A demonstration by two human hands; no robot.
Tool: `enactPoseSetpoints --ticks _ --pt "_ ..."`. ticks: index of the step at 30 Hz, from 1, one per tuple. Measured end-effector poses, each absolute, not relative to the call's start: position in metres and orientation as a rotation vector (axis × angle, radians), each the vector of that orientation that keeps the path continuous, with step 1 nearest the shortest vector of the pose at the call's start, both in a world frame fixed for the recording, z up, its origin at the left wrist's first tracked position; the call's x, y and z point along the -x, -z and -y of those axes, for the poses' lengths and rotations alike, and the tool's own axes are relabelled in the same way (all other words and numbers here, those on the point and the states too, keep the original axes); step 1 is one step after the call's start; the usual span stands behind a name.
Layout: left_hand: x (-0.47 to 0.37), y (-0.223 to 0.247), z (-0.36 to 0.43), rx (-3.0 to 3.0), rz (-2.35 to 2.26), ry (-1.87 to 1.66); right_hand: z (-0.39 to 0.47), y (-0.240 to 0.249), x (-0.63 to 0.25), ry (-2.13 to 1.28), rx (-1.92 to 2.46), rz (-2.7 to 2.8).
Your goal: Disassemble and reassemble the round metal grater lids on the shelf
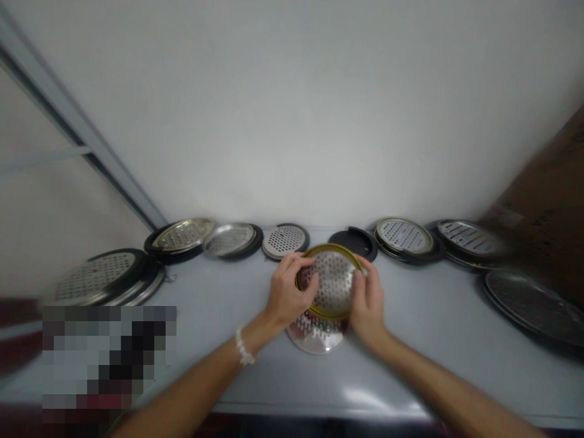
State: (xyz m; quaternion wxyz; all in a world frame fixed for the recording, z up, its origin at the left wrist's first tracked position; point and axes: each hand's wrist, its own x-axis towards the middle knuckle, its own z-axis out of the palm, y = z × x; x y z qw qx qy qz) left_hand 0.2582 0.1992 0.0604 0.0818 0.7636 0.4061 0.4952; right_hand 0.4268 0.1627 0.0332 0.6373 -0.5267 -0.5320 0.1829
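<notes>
My left hand (292, 286) grips the left edge of a round metal grater disc (335, 283) with a gold-coloured rim. On its right edge, the fingers and thumb of my right hand (368, 298) are closed. The disc is tilted up toward me, over the grey table. Below and partly behind it is a shiny round grater plate (317, 342) with raised holes, its upper part hidden. A black round holder (353, 242) sits just behind the disc.
Several round graters with black rims stand along the wall, among them a grater with round holes (286, 239) and a slotted one (404, 236). Stacked graters (100, 277) lie at left, a dark disc (533, 304) at right. A cardboard box (547, 201) borders the right side.
</notes>
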Motion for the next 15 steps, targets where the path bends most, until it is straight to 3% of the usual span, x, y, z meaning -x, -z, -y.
enactPoseSetpoints --ticks 15 --pt "-0.2635 -0.0603 -0.2040 -2.302 -1.218 -1.393 -0.1699 -0.0336 -0.4275 -0.524 1.148 1.160"
